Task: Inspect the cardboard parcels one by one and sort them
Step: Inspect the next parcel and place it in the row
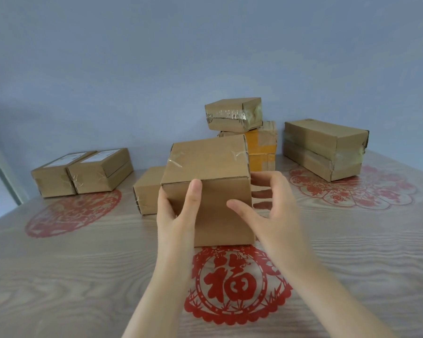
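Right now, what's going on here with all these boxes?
A person holds one cardboard box in both hands: the left hand grips its left side, the right hand curls round its right edge. It is near the middle of the table, just past a red paper-cut. Two labelled boxes sit at the left, a long box at the right, a small stack behind.

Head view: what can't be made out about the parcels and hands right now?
All head view.
- Front parcel: back and underside face away; the left hand gripping it covers part of its near face.
- Right hand: fingers go behind the parcel, so its grip is unclear.
- Low parcel: right part hidden behind the front parcel.
- White labels on the left parcels: print too small.
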A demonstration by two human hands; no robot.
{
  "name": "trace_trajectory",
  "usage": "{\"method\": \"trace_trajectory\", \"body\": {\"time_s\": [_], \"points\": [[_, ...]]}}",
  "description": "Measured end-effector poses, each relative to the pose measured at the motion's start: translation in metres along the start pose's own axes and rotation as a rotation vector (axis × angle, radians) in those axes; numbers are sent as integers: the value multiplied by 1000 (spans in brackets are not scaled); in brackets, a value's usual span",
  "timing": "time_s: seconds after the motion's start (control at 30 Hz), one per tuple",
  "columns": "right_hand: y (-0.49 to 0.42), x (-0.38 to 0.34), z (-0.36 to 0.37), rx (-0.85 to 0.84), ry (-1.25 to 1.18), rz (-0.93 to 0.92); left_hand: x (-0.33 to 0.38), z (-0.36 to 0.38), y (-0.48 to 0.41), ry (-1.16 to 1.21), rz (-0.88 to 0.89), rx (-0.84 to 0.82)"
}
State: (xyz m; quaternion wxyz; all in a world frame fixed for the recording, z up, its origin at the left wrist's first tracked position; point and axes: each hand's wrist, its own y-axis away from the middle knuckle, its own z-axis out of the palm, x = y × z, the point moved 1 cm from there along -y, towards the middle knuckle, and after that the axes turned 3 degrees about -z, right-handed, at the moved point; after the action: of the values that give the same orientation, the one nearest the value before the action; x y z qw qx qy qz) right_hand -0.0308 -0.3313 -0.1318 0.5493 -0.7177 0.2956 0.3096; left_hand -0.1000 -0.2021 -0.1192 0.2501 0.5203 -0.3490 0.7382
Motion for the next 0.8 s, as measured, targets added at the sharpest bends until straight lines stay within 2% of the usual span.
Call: {"method": "trace_trajectory", "body": {"time_s": [0.13, 0.2, 0.33, 0.5, 0.6, 0.8], "points": [[0, -1, -2, 76, -87, 26, -5, 1, -2, -108, 18, 0], [-2, 0, -5, 58, -116, 33, -7, 2, -3, -166, 16, 13], [-4, 0, -6, -75, -130, 29, -8, 0, -4, -114, -69, 24], [-4, 3, -7, -21, -249, 90, -9, 0, -5, -103, -91, -32], [-2, 5, -2, -21, -216, 99, -10, 2, -3, -87, -162, -73], [-1, 6, 1, 9, -283, 143, -6, 1, -3, -26, -221, -46]]}}
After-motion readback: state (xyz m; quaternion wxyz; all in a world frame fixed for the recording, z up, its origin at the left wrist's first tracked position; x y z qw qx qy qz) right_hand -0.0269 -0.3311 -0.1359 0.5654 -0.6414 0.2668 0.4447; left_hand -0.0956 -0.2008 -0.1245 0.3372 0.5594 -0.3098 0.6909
